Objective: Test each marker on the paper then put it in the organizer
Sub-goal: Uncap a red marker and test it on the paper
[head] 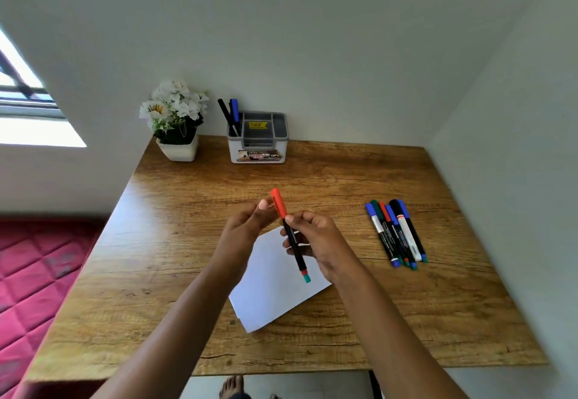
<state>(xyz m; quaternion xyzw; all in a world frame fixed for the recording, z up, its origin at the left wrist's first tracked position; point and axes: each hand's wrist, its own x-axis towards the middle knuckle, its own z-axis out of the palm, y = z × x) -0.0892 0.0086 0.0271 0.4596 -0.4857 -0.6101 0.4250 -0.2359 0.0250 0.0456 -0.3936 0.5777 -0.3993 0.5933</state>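
The right hand (319,239) is gripping the marker (299,259), the left hand (247,226) is pinching its red cap (279,203); both are hiding the paper's (275,295) far corner.

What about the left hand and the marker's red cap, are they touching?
Touching. Head view: the left hand pinches the red cap between thumb and fingertips.

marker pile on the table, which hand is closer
Right. The right hand, gripping the red-capped marker, sits left of the pile; the left hand is farther left, at the cap.
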